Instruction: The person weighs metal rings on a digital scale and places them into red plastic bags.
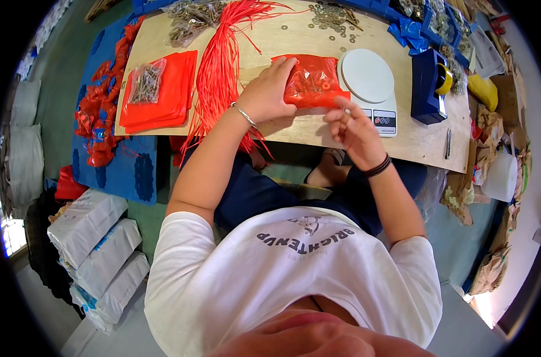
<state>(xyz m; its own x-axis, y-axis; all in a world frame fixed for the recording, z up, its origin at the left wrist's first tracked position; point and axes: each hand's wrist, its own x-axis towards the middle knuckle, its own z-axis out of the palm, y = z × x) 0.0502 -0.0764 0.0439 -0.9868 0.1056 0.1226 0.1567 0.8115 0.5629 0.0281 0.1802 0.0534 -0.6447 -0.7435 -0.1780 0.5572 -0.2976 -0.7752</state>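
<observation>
Head view: red bag (312, 82), long axis left-right; left hand (269, 90) clamped on left end; right hand (357, 128): grip unclear.

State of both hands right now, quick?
Left hand: holding the red bag at its left end.
Right hand: partly curled at the red bag's lower right corner; grip can't be told.

Dark lettering (303, 243) on white shirt (294, 279), markings (385, 121) on scale (367, 75)

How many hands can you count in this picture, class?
2: the left hand on the left side of the red bag, the right hand by its lower-right corner.
</observation>
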